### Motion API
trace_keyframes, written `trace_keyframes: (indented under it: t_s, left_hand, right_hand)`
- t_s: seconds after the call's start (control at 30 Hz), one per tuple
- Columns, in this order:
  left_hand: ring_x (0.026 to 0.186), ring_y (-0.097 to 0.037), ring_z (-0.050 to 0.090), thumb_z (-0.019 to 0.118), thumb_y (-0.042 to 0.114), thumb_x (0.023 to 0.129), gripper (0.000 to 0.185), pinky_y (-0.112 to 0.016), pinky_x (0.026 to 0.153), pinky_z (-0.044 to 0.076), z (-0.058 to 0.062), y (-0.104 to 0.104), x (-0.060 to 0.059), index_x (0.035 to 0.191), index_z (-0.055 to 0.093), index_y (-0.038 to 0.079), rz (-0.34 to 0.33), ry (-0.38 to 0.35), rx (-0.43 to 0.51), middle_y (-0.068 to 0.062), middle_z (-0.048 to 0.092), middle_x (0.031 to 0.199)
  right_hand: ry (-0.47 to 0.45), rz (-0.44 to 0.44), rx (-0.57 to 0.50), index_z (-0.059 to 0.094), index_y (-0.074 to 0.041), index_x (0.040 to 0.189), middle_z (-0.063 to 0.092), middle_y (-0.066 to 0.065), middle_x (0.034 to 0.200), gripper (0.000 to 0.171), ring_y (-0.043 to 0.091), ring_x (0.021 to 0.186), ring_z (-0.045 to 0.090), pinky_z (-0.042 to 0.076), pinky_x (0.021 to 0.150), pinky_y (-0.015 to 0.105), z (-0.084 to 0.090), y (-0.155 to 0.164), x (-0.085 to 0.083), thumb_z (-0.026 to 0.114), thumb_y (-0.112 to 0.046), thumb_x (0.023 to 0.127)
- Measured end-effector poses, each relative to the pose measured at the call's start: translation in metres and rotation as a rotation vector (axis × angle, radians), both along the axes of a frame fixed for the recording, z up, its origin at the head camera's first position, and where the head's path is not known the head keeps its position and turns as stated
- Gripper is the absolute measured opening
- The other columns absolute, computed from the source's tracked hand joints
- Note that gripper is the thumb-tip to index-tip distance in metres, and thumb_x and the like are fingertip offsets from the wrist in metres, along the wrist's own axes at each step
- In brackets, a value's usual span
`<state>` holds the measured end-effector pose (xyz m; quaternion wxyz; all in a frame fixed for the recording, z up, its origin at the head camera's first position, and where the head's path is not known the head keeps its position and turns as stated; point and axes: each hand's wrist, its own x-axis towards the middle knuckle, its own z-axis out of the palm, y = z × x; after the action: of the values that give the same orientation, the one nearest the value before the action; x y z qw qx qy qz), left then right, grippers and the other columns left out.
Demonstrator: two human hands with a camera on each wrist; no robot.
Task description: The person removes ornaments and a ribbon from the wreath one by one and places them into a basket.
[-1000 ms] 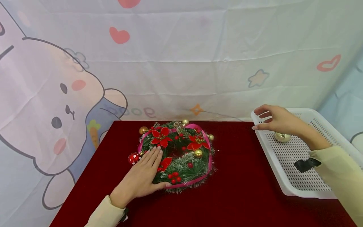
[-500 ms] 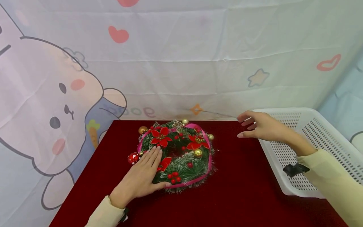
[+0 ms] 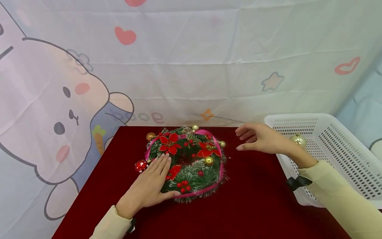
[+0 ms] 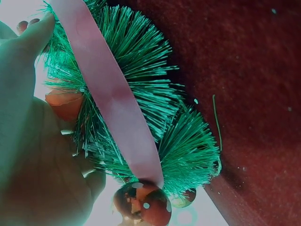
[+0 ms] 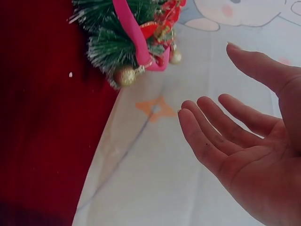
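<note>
Wreath (image 3: 195, 174) under the left grip (image 3: 149, 186) — apart from the right grip (image 3: 262, 138).

A person's left hand (image 4: 42, 165) rests against bristly green foliage (image 4: 136, 52) crossed diagonally by a dusky pink ribbon (image 4: 110, 84), a glossy spotted bauble (image 4: 143, 205) at the band's lower end. A thin green strand (image 4: 217, 122) lies beside the greenery on a dark red desk (image 4: 254, 75).
</note>
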<state>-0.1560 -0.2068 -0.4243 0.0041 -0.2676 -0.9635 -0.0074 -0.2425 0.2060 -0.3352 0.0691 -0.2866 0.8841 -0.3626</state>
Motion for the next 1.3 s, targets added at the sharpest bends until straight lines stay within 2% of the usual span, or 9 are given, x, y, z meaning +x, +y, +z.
trace_keyframes:
  t_s: [0.33,0.57,0.8,1.0,1.2,1.3]
  left_hand:
    - [0.165,-0.036,0.017,0.057,0.075,0.095,0.108,-0.054,0.134,0.022,0.001,0.001,0.0,0.166,0.025,0.0,0.0,-0.005,-0.013,-0.016,0.017,0.177]
    - [0.165,-0.036,0.017,0.056,0.076,0.095,0.108,-0.054,0.134,0.022,0.001,0.001,0.0,0.166,0.024,0.001,-0.001,-0.013,-0.009,-0.016,0.015,0.177]
    - [0.165,-0.037,0.016,0.054,0.077,0.095,0.109,-0.054,0.134,0.022,-0.001,0.0,0.001,0.166,0.024,0.001,0.012,-0.016,0.001,-0.016,0.016,0.177]
    - [0.165,-0.037,0.017,0.053,0.077,0.095,0.109,-0.054,0.134,0.023,-0.003,-0.002,0.002,0.166,0.025,0.0,0.014,-0.001,0.004,-0.016,0.017,0.177]
    - [0.165,-0.037,0.018,0.055,0.077,0.095,0.109,-0.054,0.133,0.024,-0.002,-0.001,0.001,0.166,0.025,0.0,0.011,-0.001,0.007,-0.016,0.018,0.177]
    - [0.165,-0.037,0.018,0.055,0.076,0.095,0.109,-0.054,0.133,0.024,-0.001,-0.001,0.001,0.166,0.024,0.0,0.01,-0.004,0.005,-0.016,0.017,0.177]
  right_hand:
    - [-0.051,0.05,0.0,0.067,-0.004,0.129,0.07,0.015,0.129,0.043,0.031,0.116,0.072,0.064,0.096,0.038,-0.012,-0.018,-0.001,0.081,-0.024,0.094]
    - [-0.072,0.076,-0.013,0.069,-0.005,0.127,0.073,0.014,0.123,0.04,0.031,0.112,0.074,0.064,0.094,0.035,-0.018,-0.028,-0.001,0.082,-0.024,0.094]
    - [-0.098,0.114,0.003,0.068,-0.005,0.129,0.072,0.018,0.123,0.042,0.026,0.11,0.074,0.064,0.095,0.038,-0.026,-0.038,0.0,0.081,-0.026,0.094]
    - [-0.108,0.131,0.018,0.068,-0.003,0.129,0.074,0.017,0.122,0.045,0.023,0.108,0.074,0.064,0.092,0.03,-0.032,-0.05,0.003,0.083,-0.024,0.093]
    - [-0.111,0.143,0.024,0.068,-0.003,0.129,0.074,0.014,0.123,0.044,0.025,0.109,0.074,0.064,0.094,0.036,-0.037,-0.057,0.004,0.082,-0.024,0.093]
    - [-0.098,0.147,0.026,0.07,-0.005,0.126,0.074,0.013,0.121,0.04,0.022,0.107,0.075,0.065,0.092,0.034,-0.04,-0.061,0.005,0.083,-0.022,0.092]
